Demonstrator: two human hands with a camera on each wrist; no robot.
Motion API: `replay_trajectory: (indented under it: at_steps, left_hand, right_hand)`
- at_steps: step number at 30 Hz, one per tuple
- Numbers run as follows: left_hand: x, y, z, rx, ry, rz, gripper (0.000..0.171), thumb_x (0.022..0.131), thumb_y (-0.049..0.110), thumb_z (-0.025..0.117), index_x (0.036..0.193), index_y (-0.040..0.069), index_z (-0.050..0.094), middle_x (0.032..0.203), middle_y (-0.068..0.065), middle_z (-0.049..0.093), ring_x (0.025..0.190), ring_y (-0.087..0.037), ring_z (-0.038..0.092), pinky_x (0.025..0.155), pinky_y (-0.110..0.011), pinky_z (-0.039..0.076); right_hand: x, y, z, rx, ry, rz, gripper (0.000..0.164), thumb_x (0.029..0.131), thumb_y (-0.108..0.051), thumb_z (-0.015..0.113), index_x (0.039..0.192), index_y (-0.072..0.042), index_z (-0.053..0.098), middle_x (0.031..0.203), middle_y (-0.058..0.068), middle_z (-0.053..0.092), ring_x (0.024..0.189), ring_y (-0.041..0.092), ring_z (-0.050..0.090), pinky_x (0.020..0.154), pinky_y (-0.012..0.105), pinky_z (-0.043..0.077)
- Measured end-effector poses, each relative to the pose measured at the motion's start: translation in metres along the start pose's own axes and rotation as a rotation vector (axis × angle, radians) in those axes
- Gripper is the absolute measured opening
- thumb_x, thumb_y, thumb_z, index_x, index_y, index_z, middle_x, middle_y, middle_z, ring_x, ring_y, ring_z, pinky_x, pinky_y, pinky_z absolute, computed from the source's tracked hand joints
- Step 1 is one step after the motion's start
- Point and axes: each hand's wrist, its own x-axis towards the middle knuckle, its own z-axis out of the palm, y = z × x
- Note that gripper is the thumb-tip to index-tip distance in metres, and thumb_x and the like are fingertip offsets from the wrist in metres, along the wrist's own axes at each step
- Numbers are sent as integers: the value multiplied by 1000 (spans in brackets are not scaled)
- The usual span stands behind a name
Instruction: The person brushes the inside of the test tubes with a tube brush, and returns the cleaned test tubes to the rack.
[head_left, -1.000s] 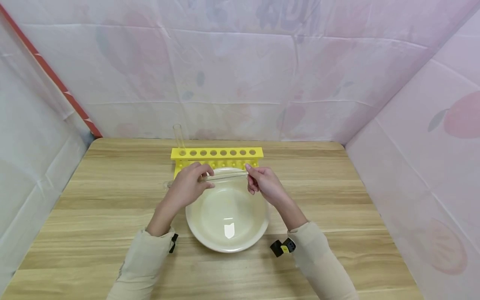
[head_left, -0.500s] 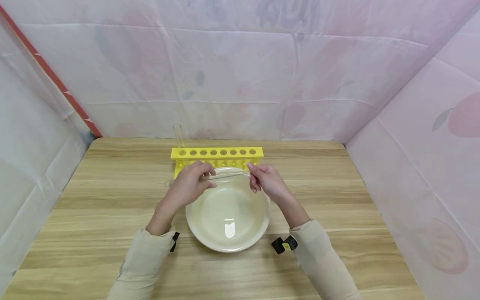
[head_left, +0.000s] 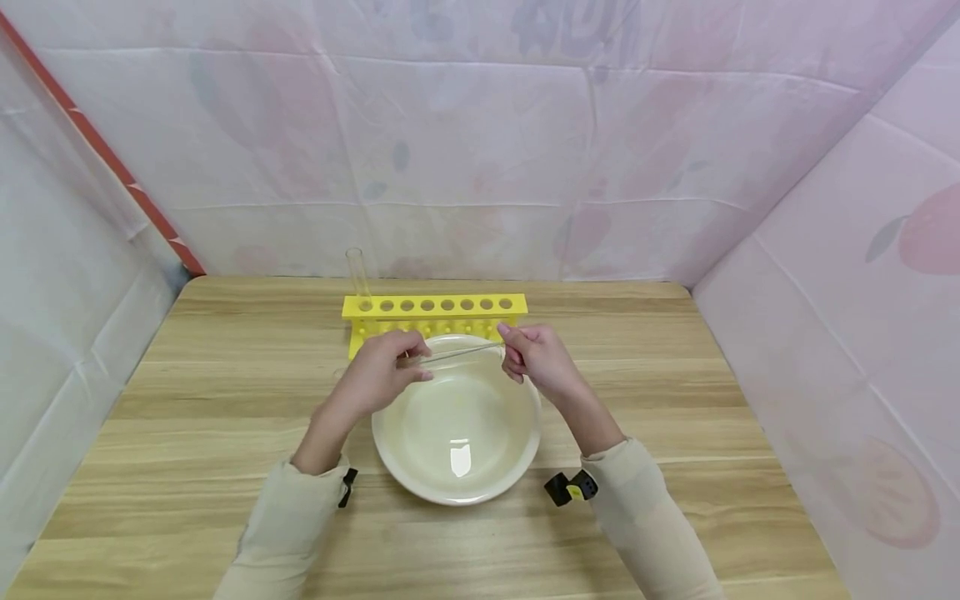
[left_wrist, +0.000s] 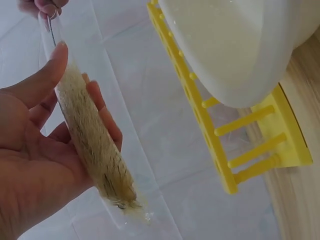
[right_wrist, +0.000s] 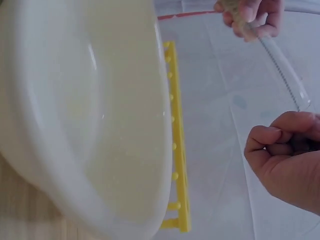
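Note:
My left hand (head_left: 378, 373) holds a clear glass test tube (right_wrist: 290, 70) over the far part of a cream basin (head_left: 457, 417). Inside the tube sits a bristled test tube brush (left_wrist: 97, 140), its pale bristles filling the part between my left fingers and thumb. A thin twisted wire handle (right_wrist: 281, 72) runs from the bristles toward the tube's mouth. There my right hand (head_left: 543, 362) pinches the wire's end between thumb and curled fingers. In the left wrist view the tube's rounded end (left_wrist: 135, 222) extends past the bristles.
Just behind the basin stands a yellow test tube rack (head_left: 437, 306) with a row of holes. Another test tube (head_left: 357, 275) stands upright in its leftmost hole. All rest on a wooden table (head_left: 637, 375) with draped cloth walls (head_left: 465, 150) behind and at both sides.
My right hand has shifted slightly to the right, with more distance from the left hand. The left hand stays nearly in place, and less of the tube's end shows beyond it.

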Motion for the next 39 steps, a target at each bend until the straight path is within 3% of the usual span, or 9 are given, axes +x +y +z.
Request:
replay_trajectory:
  at_steps: [3,6,9,19,22,28,32,35,39]
  left_hand:
    - [-1,1,3,60,52,44,17,74,9,75,85,8,63,78,-2,56,71,-19,51,64,-32,44]
    - [-2,0,5,71,71,62,17,73,9,75,85,8,62,79,-2,57,72,-18,53,65,-32,45]
    - [-3,-2,5,32,56,60,17,74,9,75,85,8,62,80,-2,58,72,-18,52,65,-31,45]
    - [-4,-8,-2,-130,-50,2,11,79,12,71,86,8,64,80,0,60,76,-17,54,66,-31,46]
    - [-4,-8,-2,-126,-54,12,10,79,12,71,85,8,63,78,0,58,74,-16,53,65,-31,45]
    - [-4,-5,1,-35,2,9,14,75,9,74,83,8,63,79,-1,60,72,-16,53,65,-31,46]
    - [-4,-4,2,8,43,26,15,73,9,76,82,8,63,81,-2,61,73,-17,54,66,-32,47]
    - [-4,-6,2,-16,32,26,15,74,9,75,82,8,63,80,-2,60,73,-17,54,66,-31,47]
    - [-5,-10,-2,-80,-21,-4,13,76,11,73,82,9,61,77,-1,58,72,-16,53,65,-30,45]
  right_hand:
    - [0,-3,1,162,-1,109,50,97,-10,41,49,-6,29,40,-2,26,36,13,29,48,25,33]
    - [-1,-5,0,220,-2,162,49,98,-9,40,50,-7,28,38,-3,26,35,11,30,51,25,35]
    - [-1,-5,0,182,6,143,49,98,-10,40,50,-6,29,40,-2,26,37,14,30,51,26,35]
    - [-2,1,-4,-97,24,-51,47,97,-14,44,53,-1,34,46,5,31,44,24,31,47,26,36]
    - [-1,1,-5,-70,26,-33,48,97,-13,45,52,-1,33,46,5,29,43,23,29,46,26,35]
    - [0,-6,-3,154,17,144,50,97,-9,42,49,-6,28,41,-1,24,37,14,29,50,26,36]
    - [0,-9,-5,219,2,214,50,97,-9,40,49,-9,28,39,-3,25,35,11,32,54,26,38]
    - [-1,-8,-6,208,6,192,50,97,-9,40,48,-9,29,39,-3,26,36,12,31,53,26,37]
    - [0,-4,-6,95,13,82,50,97,-9,41,48,-5,30,41,0,27,40,17,30,50,26,35]
